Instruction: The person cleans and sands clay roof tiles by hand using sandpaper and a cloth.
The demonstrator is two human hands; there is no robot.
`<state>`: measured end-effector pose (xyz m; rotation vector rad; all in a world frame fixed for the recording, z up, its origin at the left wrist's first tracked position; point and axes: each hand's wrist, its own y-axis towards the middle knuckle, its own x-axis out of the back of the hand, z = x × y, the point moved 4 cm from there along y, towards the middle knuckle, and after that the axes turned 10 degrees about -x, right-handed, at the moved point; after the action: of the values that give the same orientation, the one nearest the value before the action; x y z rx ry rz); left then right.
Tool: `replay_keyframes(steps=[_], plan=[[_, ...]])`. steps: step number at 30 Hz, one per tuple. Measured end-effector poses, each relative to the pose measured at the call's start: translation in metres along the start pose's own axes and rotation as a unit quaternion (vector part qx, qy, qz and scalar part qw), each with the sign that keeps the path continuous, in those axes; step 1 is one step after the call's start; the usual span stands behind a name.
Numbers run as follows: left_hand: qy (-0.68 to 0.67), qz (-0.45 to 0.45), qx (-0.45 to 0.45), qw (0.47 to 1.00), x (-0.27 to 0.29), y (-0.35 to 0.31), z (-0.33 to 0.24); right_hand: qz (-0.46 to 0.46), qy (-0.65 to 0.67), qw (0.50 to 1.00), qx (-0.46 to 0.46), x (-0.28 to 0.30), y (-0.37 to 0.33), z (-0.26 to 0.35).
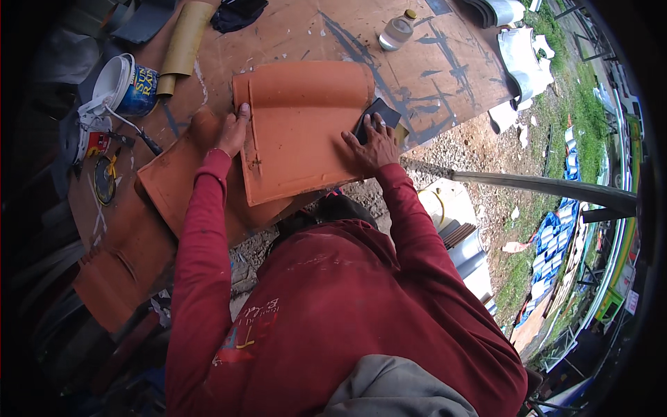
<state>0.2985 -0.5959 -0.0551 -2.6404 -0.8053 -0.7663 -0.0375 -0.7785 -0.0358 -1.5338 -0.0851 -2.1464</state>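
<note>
An orange clay roof tile [306, 132] with a raised roll along its far side lies in front of me, overhanging the table's near edge. My left hand [235, 132] is closed on its left edge, thumb on top and the other fingers mostly hidden. At the tile's right edge, my right hand [376, 144] presses a black sheet that looks like sandpaper [382, 111], its fingertips over it. A tan patch shows beside that hand. More orange tiles [174, 174] lie partly beneath and to the left of the first.
A brown wooden table [292, 42] bears a lidded glass jar of clear liquid [397, 31], a blue-and-white paint bucket [132, 87], a tan curved tile [185, 42] and a dark cloth [237, 12]. A yellow-and-black roll [105, 179] lies at left. A metal pole [542, 184] stretches across at right, above gravel.
</note>
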Motion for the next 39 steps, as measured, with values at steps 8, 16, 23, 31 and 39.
replay_keyframes(steps=[8, 16, 23, 31, 39], plan=[[-0.016, -0.021, -0.003, 1.0, -0.005, 0.002, 0.007, 0.026, -0.003, 1.0, -0.007, -0.023, -0.007, -0.005], [0.025, -0.063, 0.025, 0.997, -0.005, -0.013, 0.004, -0.02, 0.01, 0.998, -0.065, -0.042, 0.01, 0.036], [0.019, -0.059, 0.029, 0.998, 0.004, -0.006, -0.002, -0.063, -0.045, 0.988, -0.133, -0.05, 0.025, 0.06], [0.052, -0.028, 0.077, 0.995, -0.009, -0.007, 0.014, -0.065, -0.049, 0.983, -0.164, -0.042, 0.041, 0.025], [0.052, -0.056, 0.061, 0.995, 0.001, -0.006, 0.008, -0.075, -0.031, 0.996, -0.048, -0.036, 0.036, 0.022]])
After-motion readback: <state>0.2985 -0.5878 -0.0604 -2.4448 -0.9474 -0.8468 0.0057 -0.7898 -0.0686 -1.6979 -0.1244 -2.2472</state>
